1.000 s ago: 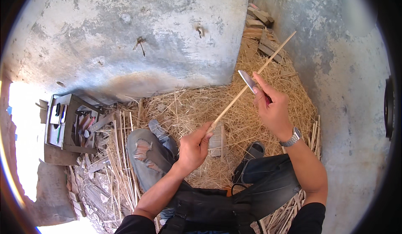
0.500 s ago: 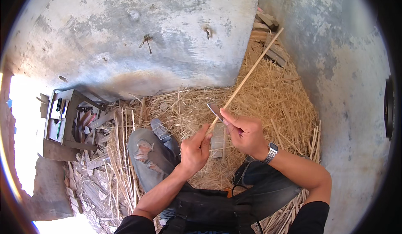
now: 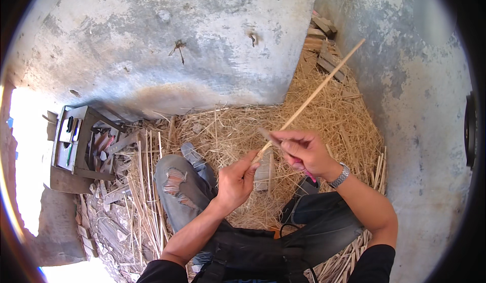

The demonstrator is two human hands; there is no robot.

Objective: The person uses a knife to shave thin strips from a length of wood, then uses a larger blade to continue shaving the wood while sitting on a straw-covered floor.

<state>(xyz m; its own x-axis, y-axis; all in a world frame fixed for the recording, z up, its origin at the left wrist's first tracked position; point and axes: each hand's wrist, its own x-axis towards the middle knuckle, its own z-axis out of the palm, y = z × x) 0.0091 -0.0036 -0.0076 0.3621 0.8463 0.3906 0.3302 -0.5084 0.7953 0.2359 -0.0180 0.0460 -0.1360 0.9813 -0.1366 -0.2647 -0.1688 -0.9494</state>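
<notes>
My left hand is closed around the lower end of a long, thin, pale wooden stick. The stick slants up and away to the right, toward the corner of the walls. A short-bladed knife is gripped in my right hand, and a bit of its pink handle shows below the fingers. The blade, slightly blurred, lies over the stick just beyond my left hand. A metal-banded watch circles my right wrist.
Straw and shavings cover the floor around my bent legs. A small wooden stand with pens stands at the left, beside split sticks. Weathered walls rise ahead and at the right; wood offcuts lie in the corner.
My right hand has turned and shifted slightly right with the knife, exposing its pink handle. The stick's far end has swung right. My left hand stays nearly in place.
</notes>
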